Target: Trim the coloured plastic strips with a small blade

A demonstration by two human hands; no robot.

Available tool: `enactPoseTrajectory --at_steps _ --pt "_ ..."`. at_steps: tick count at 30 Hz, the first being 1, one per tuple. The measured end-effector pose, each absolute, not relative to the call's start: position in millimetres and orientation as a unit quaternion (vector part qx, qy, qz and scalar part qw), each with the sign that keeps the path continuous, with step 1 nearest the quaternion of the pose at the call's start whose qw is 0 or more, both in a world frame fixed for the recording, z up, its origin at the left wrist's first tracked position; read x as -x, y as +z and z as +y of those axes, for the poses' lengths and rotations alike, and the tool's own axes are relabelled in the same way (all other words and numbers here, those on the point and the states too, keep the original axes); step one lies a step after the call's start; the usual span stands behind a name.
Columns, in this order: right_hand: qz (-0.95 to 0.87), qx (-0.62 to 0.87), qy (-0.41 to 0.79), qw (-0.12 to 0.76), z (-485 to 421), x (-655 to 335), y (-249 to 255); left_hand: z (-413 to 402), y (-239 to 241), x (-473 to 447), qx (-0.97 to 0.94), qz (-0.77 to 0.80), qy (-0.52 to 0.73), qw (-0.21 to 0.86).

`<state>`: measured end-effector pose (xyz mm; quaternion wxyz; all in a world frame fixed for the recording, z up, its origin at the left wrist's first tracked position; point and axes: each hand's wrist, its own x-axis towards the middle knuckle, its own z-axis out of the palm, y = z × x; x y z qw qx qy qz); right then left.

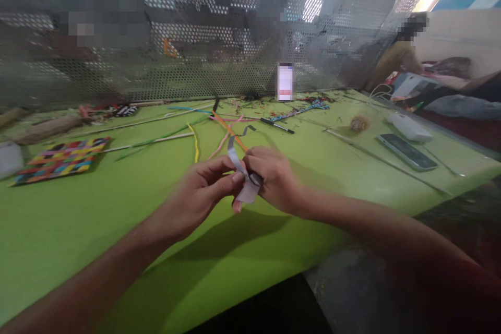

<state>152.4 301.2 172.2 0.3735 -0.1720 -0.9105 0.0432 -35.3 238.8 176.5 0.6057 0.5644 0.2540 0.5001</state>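
Observation:
In the head view my left hand (209, 182) pinches a thin grey strip (234, 154) between thumb and fingers. The strip bends upward and curls at its far end. Beside it, my right hand (274, 173) is closed, its knuckles toward the top. A whitish flat piece (249, 193) shows below and between both hands; whether it joins the strip I cannot tell. An orange strip (228, 128) runs from behind my right hand to a dark tip farther back. My right fingertips are mostly hidden, so what they grip is unclear.
Pink and yellow strips (195, 143) lie beyond my hands on the green table (117, 240). A colourful woven mat (66, 159) is at left. A black pen (277, 126), a phone (407, 151), a lit upright phone (285, 82) and thin rods lie around. A person sits far right.

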Motion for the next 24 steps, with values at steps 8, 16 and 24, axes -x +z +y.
enactPoseTrajectory --at_steps 8,16,24 --pt "-0.907 0.166 0.048 0.384 301.1 -151.2 172.5 238.4 174.6 36.9 -0.567 0.258 0.496 0.604" --pt "-0.905 0.168 0.064 0.386 301.3 -150.6 170.9 239.3 173.8 34.4 -0.558 0.265 0.505 0.603" --pt "-0.9 0.162 0.085 0.394 299.9 -150.6 173.3 237.8 171.6 35.5 -0.553 0.292 0.508 0.592"
